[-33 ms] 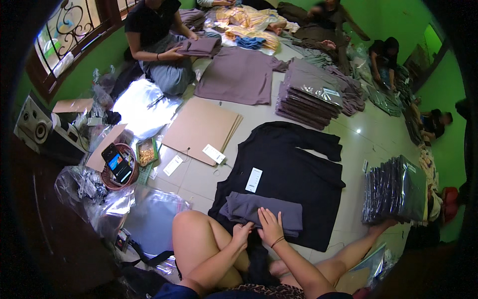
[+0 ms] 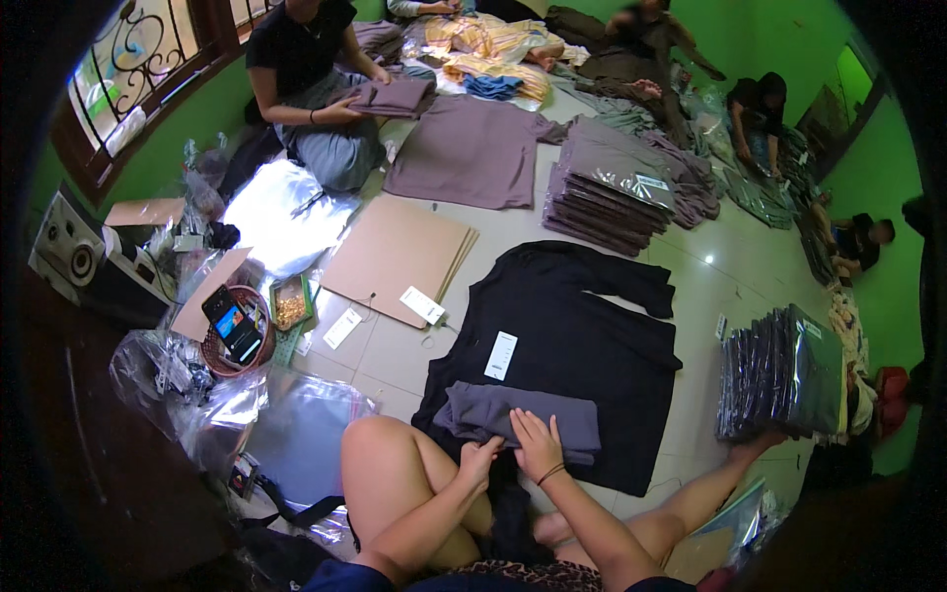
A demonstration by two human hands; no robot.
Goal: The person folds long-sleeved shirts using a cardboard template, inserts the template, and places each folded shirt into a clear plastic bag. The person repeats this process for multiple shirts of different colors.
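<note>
A folded dark grey garment (image 2: 552, 422) lies on the lower part of a black long-sleeved top (image 2: 577, 345), which is spread out on the floor. My left hand (image 2: 479, 462) is closed at the grey garment's near edge and pinches its fabric. Lying flat on the same garment, my right hand (image 2: 536, 444) has its fingers stretched out and touches the near side. A white tag (image 2: 501, 356) rests on the black top, just beyond the grey fold. Dark cloth (image 2: 511, 523) lies below my hands, between my legs.
Left of the black top are cardboard sheets (image 2: 390, 257), clear plastic bags (image 2: 301, 424) and a basket (image 2: 261, 355) holding a phone (image 2: 233, 324). Bagged garments stand in stacks at right (image 2: 779, 375) and far (image 2: 607, 187). Across the room, a person (image 2: 311, 89) holds a folded mauve garment (image 2: 390, 97).
</note>
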